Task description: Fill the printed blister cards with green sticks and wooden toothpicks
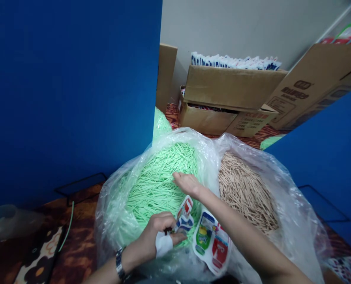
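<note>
In the head view, a plastic bag holds a heap of thin green sticks. Over the right part of that heap is my right hand, fingers drawn together and pointing left; whether any stick is between them I cannot make out. My left hand, with a watch at the wrist and a white wrap by the thumb, is closed on a printed plastic packet in red, white and blue. Another printed packet, green and red with bottle-like shapes, lies under my right forearm at the bag's near side.
A second clear plastic bag of brown sticks stands to the right. Blue panels rise on both sides. Behind are stacked cardboard boxes, the upper one filled with packets. A flower-patterned item lies at the lower left.
</note>
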`<state>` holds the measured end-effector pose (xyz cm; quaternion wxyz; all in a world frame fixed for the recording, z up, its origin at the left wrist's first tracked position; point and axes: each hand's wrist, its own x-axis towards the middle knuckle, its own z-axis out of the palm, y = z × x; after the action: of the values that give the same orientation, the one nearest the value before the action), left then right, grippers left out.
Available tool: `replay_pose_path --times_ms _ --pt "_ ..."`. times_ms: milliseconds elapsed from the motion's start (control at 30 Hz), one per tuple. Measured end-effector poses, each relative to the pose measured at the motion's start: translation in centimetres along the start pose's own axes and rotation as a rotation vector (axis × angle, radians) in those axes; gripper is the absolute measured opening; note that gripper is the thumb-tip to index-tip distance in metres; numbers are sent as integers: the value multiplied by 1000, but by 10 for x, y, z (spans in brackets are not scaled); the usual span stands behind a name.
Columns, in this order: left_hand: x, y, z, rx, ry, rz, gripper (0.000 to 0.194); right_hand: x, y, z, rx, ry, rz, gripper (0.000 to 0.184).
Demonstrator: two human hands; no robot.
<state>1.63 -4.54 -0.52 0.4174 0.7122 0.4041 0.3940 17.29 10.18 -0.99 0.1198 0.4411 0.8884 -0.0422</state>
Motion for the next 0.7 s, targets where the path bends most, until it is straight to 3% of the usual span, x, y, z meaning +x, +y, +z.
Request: replay_pose_path --times_ms 200,400,700 --pt "0 -4 5 -13 1 0 35 11 -16 7 -91 -43 -75 19" --pt "0 0 1 -9 6 -18 35 12 -14 3 -105 -27 -168 20" --pt "1 3 -2 9 17 -13 36 4 0 -8 105 120 -71 14"
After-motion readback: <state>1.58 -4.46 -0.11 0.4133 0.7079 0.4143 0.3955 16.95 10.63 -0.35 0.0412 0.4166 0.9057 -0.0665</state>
